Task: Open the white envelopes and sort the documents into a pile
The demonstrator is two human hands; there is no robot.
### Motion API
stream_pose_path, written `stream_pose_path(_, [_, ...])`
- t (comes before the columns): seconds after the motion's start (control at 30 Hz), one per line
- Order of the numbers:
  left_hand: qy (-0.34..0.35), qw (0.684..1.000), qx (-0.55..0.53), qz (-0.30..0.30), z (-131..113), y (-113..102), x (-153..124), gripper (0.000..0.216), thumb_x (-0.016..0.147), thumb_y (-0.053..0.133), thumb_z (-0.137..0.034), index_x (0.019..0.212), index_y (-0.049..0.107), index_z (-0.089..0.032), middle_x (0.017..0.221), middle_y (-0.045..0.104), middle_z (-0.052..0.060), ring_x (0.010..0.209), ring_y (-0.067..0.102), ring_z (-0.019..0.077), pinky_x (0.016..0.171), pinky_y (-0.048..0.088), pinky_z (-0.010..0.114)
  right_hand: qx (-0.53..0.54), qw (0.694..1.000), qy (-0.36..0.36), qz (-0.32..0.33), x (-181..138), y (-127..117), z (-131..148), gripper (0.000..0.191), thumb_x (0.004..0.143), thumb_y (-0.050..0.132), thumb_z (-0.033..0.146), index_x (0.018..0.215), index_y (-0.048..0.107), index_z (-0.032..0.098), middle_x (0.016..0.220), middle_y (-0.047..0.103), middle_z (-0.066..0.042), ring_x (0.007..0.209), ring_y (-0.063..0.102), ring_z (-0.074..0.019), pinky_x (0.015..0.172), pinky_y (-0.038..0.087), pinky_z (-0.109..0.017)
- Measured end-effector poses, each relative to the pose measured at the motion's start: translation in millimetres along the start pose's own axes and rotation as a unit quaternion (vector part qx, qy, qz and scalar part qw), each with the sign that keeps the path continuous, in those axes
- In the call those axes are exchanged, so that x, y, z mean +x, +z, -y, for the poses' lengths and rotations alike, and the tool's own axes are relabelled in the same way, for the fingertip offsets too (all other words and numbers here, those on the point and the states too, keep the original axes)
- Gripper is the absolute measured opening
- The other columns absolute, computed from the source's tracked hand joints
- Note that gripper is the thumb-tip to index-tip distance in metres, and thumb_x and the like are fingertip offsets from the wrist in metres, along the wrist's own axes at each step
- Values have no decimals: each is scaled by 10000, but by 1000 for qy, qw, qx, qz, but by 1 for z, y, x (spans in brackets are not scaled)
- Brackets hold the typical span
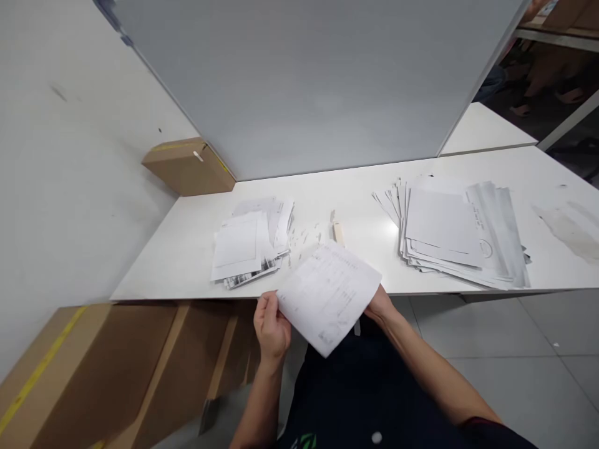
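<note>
Hands holding one printed white paper sheet (pixel 329 296) just off the near edge of the white tabletop (pixel 365 206), at about six o'clock from the middle of the table. Left hand (pixel 271 327) pinching the sheet's left corner, thumb over the front and fingers curled shut behind. Right hand (pixel 380 305) gripping the right edge from beneath, mostly hidden by the paper, so finger spread not being shown, though clearly closed on the sheet. Sheet tilting, one corner pointing down towards the dark clothing.

Judging for good handling: keeping both pinches light and near the edges, holding the sheet flat and taut to avoid creasing, and keeping it above the table edge rather than dragging across it.

Lying at ten o'clock of the sheet, a small untidy pile of white papers (pixel 250 246); at two o'clock, a larger fanned stack of white and grey papers (pixel 456 234). Sitting at twelve o'clock, just beyond the sheet, a small pale wooden block (pixel 337 232). Resting at far ten o'clock against the wall, a brown cardboard box (pixel 189 165).
</note>
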State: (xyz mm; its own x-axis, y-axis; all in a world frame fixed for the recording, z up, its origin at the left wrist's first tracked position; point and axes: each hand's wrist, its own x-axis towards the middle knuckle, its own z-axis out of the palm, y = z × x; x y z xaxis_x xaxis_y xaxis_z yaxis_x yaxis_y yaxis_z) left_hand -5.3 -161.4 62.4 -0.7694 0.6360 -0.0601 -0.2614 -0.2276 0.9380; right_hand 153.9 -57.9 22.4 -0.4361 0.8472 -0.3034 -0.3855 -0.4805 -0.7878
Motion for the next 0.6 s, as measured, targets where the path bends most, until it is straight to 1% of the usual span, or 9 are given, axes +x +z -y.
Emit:
stream_pose_path(0.1, [-26, 998, 25, -44, 16, -15, -4, 305, 698, 648, -431, 690, 500, -165, 596, 463, -35, 558, 442, 82, 512, 389, 190, -48, 999, -9, 25, -4, -9, 6, 288, 688, 660, 281, 968, 663, 215, 844, 689, -44, 837, 610, -231, 733, 489, -355])
stream_pose_path(0.2, [-61, 990, 37, -120, 30, -22, -2, 288, 704, 627, -427, 724, 494, -173, 650, 500, -30, 627, 489, 98, 587, 425, 216, -122, 975, 67, 174, -14, -12, 18, 311, 709, 636, 209, 1020, 649, 218, 872, 676, -37, 821, 611, -202, 752, 487, -354])
stream_pose_path(0.27, [-78, 988, 41, -129, 37, -25, 0, 279, 710, 609, -424, 720, 482, -175, 678, 517, -22, 663, 511, 110, 628, 440, 240, -129, 949, 111, 265, -21, -11, 25, 359, 717, 639, 202, 1075, 621, 216, 939, 659, -38, 857, 605, -192, 788, 480, -357])
stream_pose_path(0.3, [-80, 988, 57, -116, 39, -26, 1, 278, 715, 596, -430, 716, 479, -177, 677, 514, -20, 661, 512, 114, 629, 443, 248, -128, 944, 115, 281, -23, -10, 27, 360, 729, 638, 223, 1088, 610, 213, 966, 650, -41, 878, 600, -192, 800, 476, -357])
stream_pose_path(0.37, [-80, 984, 146, -59, 41, -29, 3, 271, 725, 579, -438, 738, 497, -181, 671, 508, -14, 636, 510, 125, 609, 444, 264, -150, 953, 95, 247, -23, -9, 27, 283, 773, 606, 306, 1029, 624, 188, 929, 650, -50, 866, 598, -194, 778, 478, -346])
stream_pose_path(0.43, [-42, 954, 295, -5, 39, -31, 4, 270, 725, 588, -422, 842, 539, -183, 739, 537, 15, 665, 524, 155, 622, 452, 301, -211, 961, 61, 171, -21, -8, 24, 269, 812, 543, 395, 878, 649, 156, 809, 653, -54, 785, 602, -198, 701, 479, -329])
stream_pose_path(0.5, [54, 904, 425, 16, 34, -30, 5, 322, 733, 593, -377, 986, 551, -182, 902, 562, 73, 798, 546, 208, 714, 459, 362, -271, 955, 36, 111, -18, -8, 21, 322, 811, 529, 437, 754, 642, 141, 720, 645, -52, 714, 600, -203, 640, 467, -316])
stream_pose_path(0.57, [152, 862, 483, 34, 27, -22, 4, 325, 772, 555, -333, 1058, 546, -179, 1038, 543, 113, 950, 527, 241, 823, 440, 402, -305, 948, 23, 92, -16, -6, 21, 333, 790, 552, 450, 715, 636, 137, 705, 649, -53, 687, 603, -210, 603, 456, -306])
stream_pose_path(0.6, [178, 852, 489, 61, 25, -17, 3, 300, 796, 528, -317, 1061, 553, -180, 1075, 537, 119, 1008, 513, 246, 864, 428, 409, -313, 946, 19, 88, -15, -5, 23, 330, 780, 563, 453, 726, 641, 137, 721, 658, -56, 692, 609, -216, 594, 455, -302])
